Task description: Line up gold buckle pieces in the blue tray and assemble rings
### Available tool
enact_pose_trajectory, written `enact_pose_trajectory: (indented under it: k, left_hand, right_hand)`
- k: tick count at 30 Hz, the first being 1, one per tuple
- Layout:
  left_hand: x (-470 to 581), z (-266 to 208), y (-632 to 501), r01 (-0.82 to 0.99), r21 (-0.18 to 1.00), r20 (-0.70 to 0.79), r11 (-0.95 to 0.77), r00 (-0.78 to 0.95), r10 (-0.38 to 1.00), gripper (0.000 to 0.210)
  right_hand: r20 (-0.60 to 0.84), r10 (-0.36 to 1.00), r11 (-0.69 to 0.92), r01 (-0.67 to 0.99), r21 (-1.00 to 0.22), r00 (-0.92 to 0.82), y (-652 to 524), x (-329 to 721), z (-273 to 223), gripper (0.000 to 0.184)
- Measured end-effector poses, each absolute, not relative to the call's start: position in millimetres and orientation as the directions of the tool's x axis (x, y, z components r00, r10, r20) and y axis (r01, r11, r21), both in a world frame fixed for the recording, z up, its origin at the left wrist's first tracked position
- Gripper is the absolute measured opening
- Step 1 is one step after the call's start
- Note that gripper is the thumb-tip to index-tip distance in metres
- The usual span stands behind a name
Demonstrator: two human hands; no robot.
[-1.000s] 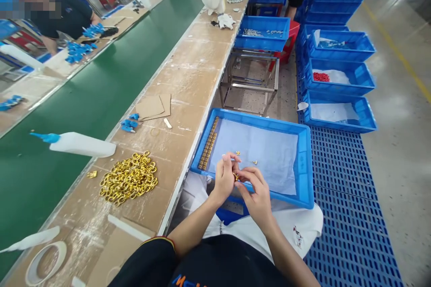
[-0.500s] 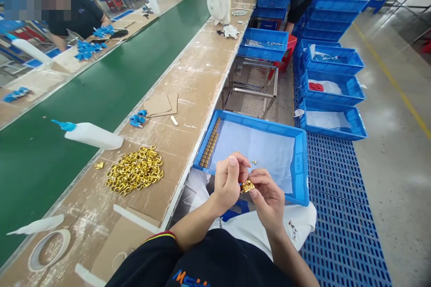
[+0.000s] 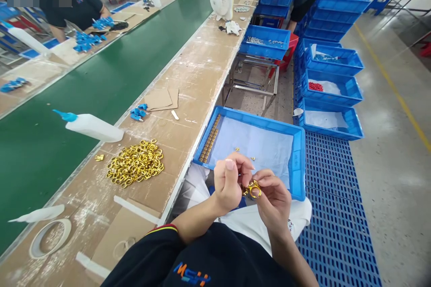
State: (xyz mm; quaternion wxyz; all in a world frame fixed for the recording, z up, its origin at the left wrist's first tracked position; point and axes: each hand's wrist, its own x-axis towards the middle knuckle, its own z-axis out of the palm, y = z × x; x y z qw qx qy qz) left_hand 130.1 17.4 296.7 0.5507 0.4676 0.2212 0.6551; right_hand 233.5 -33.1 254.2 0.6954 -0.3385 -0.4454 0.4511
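Above the near edge of a blue tray (image 3: 298,161), my two hands are close together. The thumb and fingers of my right hand (image 3: 275,197) pinch a shiny gold ring (image 3: 256,191), its open loop facing me. My left hand (image 3: 229,188) is curled, with its fingertips against the gold at the ring's left side; what lies inside its fingers is mostly hidden. In the tray, on a white sheet (image 3: 256,136), rows of small gold pieces (image 3: 210,143) line the left side, and two loose ones lie nearer my hands. A pile of gold rings (image 3: 134,163) is on the bench.
A white squeeze bottle (image 3: 96,127) lies beside the pile, near the green conveyor belt (image 3: 151,45). Blue clips (image 3: 138,112), cardboard pieces (image 3: 161,98) and a tape roll (image 3: 50,238) are on the bench. Blue crates (image 3: 333,119) stand at right. Co-workers are farther off.
The gold ring has turned in my fingers, so its round loop now shows. My right hand has shifted slightly right and down. A second loose gold piece in the tray has come into clear view.
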Motion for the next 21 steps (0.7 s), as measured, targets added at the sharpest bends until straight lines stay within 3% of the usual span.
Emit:
enact_pose_trajectory:
  k: [5,9,15,21]
  left_hand:
    - [128.0,294.7,15.9,-0.545,0.766,0.414,-0.34,0.014,0.91,0.056]
    - [126.7,289.8,16.0,-0.555,0.691,0.539,-0.464,-0.032,0.842,0.061]
    - [122.2,290.9,19.4,-0.445,0.645,0.688,-0.622,-0.016,0.725,0.063]
    - [120.5,295.5,14.0,-0.438,0.65,0.69,-0.621,-0.004,0.724,0.063]
  right_hand:
    - [0.264,0.937,0.336,-0.378,-0.863,0.231,-36.5,228.3,257.8,0.012]
    - [0.233,0.959,0.277,-0.358,-0.892,0.161,-45.7,225.6,261.9,0.014]
    - [0.341,0.939,0.319,-0.247,-0.915,-0.048,-50.1,229.4,267.2,0.024]
    - [0.438,0.892,0.426,-0.115,-0.898,-0.116,-45.6,237.9,266.8,0.021]
